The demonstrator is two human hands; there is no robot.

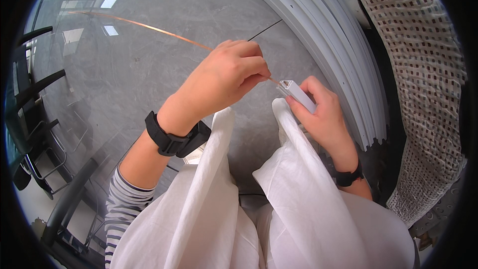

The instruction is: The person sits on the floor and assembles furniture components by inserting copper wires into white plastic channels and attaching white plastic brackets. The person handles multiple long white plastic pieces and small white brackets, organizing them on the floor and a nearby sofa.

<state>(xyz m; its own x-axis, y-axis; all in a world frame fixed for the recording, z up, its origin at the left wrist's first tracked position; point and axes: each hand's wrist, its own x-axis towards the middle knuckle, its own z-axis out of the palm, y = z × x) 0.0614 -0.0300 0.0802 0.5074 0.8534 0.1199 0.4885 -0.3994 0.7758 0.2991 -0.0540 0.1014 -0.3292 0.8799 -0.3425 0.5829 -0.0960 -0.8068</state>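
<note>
My left hand (226, 77) pinches a thin copper strip (149, 28) that runs from its fingertips far off to the upper left over the grey floor. The strip's near end meets the open end of a short white plastic channel piece (297, 94). My right hand (323, 114) grips that white piece from below, its thumb on top. Both wrists wear black bands, and white cloth (294, 184) lies over my lap beneath the hands.
A stack of long white plastic channels (328, 35) curves along the grey stone floor (149, 84) at the right. A patterned brown and white fabric (423, 69) hangs at the far right. Black chair frames (40, 119) stand at the left.
</note>
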